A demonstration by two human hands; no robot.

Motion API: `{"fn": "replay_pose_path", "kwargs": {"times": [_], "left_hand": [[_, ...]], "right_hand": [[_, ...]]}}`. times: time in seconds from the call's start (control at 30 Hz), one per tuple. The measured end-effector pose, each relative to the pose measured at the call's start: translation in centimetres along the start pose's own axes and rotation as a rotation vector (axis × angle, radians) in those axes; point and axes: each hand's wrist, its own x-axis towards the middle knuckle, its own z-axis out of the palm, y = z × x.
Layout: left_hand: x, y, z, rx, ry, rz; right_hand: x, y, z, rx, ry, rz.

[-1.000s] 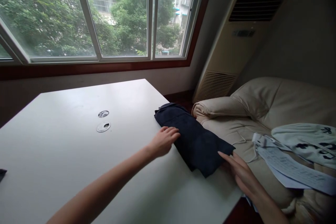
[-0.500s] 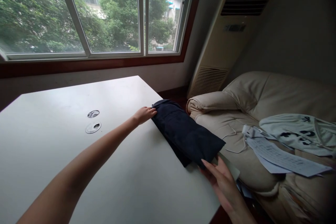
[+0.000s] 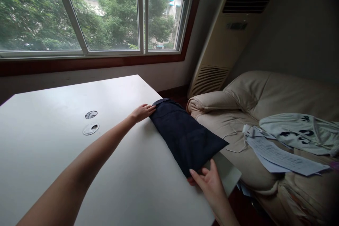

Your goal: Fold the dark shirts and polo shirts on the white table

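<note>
A folded dark navy cloth garment (image 3: 185, 136) lies in a long strip slantwise across the white table (image 3: 53, 113), near the table's right edge. My left hand (image 3: 142, 113) rests on the tabletop, its fingertips against the cloth's far end. At the near end, my right hand (image 3: 206, 180) has its fingers apart, touching the cloth's lower edge and tip. Neither hand visibly grips the garment. Part of the right hand's fingers sits close under that edge.
Two round metal cable grommets (image 3: 91, 114) (image 3: 90, 129) are set in the tabletop. To the right stands a beige sofa (image 3: 227, 123) holding a pale printed garment (image 3: 296, 134), papers (image 3: 275, 155) and a white cable (image 3: 233, 134). Behind it stands a floor air conditioner (image 3: 225, 35).
The cloth now lies straighter and narrower. My left hand has moved from its side to its far end, and my right hand has moved down towards the near tip. The view has shifted slightly.
</note>
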Motion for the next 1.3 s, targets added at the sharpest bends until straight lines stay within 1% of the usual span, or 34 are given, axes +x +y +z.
{"fn": "replay_pose_path", "kwargs": {"times": [0.07,0.13,0.2,0.27,0.3,0.33,0.4,0.43,0.5,0.57,0.6,0.67,0.73,0.8,0.83,0.9,0.97,1.0,1.07,1.13,1.2,1.27,1.3], "left_hand": [[-0.7,0.4,0.2,-0.013,-0.02,-0.045],[-0.5,1.3,-0.7,-0.068,0.009,-0.103],[0.5,2.8,-2.0,-0.174,0.077,-0.172],[1.7,4.9,-3.1,-0.312,0.118,-0.249],[2.3,6.1,-3.3,-0.381,0.098,-0.281],[2.7,7.1,-3.2,-0.444,0.051,-0.306],[2.8,8.8,-2.3,-0.532,-0.076,-0.324],[2.6,9.2,-1.5,-0.554,-0.12,-0.326],[1.8,9.5,-0.1,-0.569,-0.14,-0.331],[0.7,9.2,0.8,-0.566,-0.111,-0.346],[0.1,9.0,1.0,-0.563,-0.107,-0.359],[-1.4,8.5,0.7,-0.555,-0.141,-0.382],[-3.6,8.2,-0.4,-0.528,-0.189,-0.37],[-7.1,8.0,-2.0,-0.494,-0.217,-0.33],[-9.4,7.8,-3.0,-0.478,-0.219,-0.313],[-15.1,7.6,-5.3,-0.453,-0.213,-0.331],[-22.1,7.3,-7.9,-0.415,-0.212,-0.42],[-25.8,7.3,-9.2,-0.383,-0.219,-0.499],[-33.2,7.8,-11.6,-0.282,-0.218,-0.719],[-40.2,9.4,-13.4,-0.169,-0.224,-0.922],[-46.0,12.2,-14.6,-0.073,-0.276,-1.107],[-50.0,15.7,-15.3,-0.007,-0.344,-1.272],[-51.4,17.5,-15.5,0.021,-0.361,-1.341]], "right_hand": [[0.1,-0.3,-1.0,-0.099,0.006,-0.048],[0.4,-1.0,-2.3,-0.215,0.024,-0.166],[1.0,-2.0,-2.9,-0.339,0.068,-0.33],[1.5,-2.8,-2.7,-0.467,0.096,-0.462],[1.7,-2.9,-2.2,-0.531,0.08,-0.51],[1.8,-2.9,-1.5,-0.598,0.041,-0.549],[1.9,-2.0,-0.3,-0.752,-0.095,-0.61],[1.8,-1.2,0.2,-0.831,-0.162,-0.634],[1.7,0.6,0.6,-0.966,-0.237,-0.661],[1.5,2.1,0.1,-1.033,-0.248,-0.676],[1.4,2.6,-0.3,-1.048,-0.249,-0.685],[1.0,3.1,-1.1,-1.062,-0.263,-0.703],[0.4,3.2,-1.6,-1.063,-0.265,-0.725],[-0.7,3.1,-1.4,-1.021,-0.241,-0.765],[-1.5,3.1,-1.2,-0.979,-0.225,-0.797],[-3.2,3.4,-0.4,-0.876,-0.214,-0.869],[-4.9,3.8,0.6,-0.785,-0.226,-0.931],[-5.6,4.0,1.1,-0.756,-0.237,-0.956],[-6.3,4.5,1.7,-0.733,-0.261,-1.005],[-6.2,4.8,1.9,-0.736,-0.274,-1.056],[-5.6,5.1,1.8,-0.743,-0.277,-1.098],[-4.9,5.4,1.6,-0.747,-0.298,-1.138],[-4.6,5.5,1.5,-0.749,-0.319,-1.16]]}}
